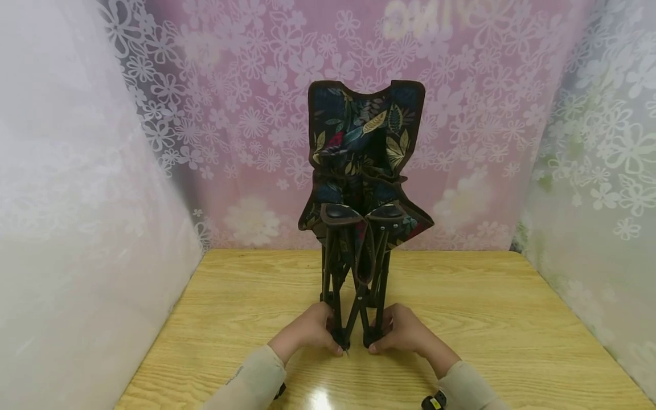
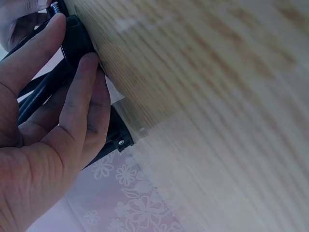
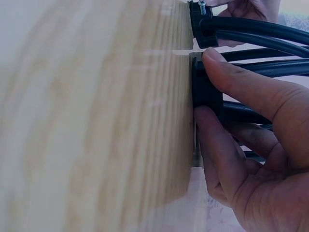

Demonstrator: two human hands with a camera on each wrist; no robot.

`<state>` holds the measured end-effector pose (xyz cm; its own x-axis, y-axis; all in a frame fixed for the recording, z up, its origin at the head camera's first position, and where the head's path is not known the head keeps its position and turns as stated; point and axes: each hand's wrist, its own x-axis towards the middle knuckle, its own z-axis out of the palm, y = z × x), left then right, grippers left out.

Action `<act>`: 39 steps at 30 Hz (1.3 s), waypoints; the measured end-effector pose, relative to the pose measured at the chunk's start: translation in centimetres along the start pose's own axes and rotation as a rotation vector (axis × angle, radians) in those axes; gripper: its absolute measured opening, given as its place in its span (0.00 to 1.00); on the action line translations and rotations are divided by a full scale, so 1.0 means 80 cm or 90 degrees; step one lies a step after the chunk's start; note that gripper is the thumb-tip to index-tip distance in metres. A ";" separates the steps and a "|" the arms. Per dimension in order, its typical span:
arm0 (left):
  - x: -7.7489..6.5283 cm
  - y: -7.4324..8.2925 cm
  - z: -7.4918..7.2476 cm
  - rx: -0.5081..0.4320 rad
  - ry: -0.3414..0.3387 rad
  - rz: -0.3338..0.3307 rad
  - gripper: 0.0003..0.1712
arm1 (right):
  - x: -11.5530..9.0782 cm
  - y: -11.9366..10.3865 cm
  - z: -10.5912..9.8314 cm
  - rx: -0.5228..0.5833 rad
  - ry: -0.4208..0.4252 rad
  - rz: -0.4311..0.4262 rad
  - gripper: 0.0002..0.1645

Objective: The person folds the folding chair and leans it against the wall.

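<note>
A small folding chair [image 1: 359, 136] with dark leaf-print fabric and black crossed legs stands upright on the table, partly folded, its feet close together. My left hand [image 1: 312, 330] pinches the near left foot [image 2: 77, 41] between thumb and fingers, low at the tabletop. On the other side, my right hand [image 1: 402, 330] grips the near right foot [image 3: 206, 89] the same way. A screw [image 3: 202, 7] shows on the left foot in the right wrist view. Behind, the chair's rear feet stand farther back on the wood.
The wooden table [image 1: 246, 290] extends to both sides of the chair. A pink flower-patterned curtain [image 1: 246, 142] hangs behind it, and pale sheets [image 1: 77, 171] close in the left and right sides. Dark straps sit at both wrists.
</note>
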<state>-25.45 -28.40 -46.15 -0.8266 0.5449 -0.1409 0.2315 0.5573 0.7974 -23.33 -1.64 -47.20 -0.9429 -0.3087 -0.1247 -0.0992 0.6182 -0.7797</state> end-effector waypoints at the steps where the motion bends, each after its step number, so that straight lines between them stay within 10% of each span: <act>1: 0.000 0.000 0.000 -0.002 0.001 0.001 0.24 | 0.000 0.000 0.000 -0.002 0.001 -0.001 0.26; 39: 0.002 0.000 0.001 0.003 0.018 -0.003 0.21 | -0.002 -0.002 0.003 -0.010 0.025 0.008 0.24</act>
<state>-25.52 -28.29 -46.21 -0.8421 0.5239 -0.1281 0.2299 0.5636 0.7934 -23.09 -1.87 -47.15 -0.9560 -0.2719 -0.1100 -0.0917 0.6332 -0.7685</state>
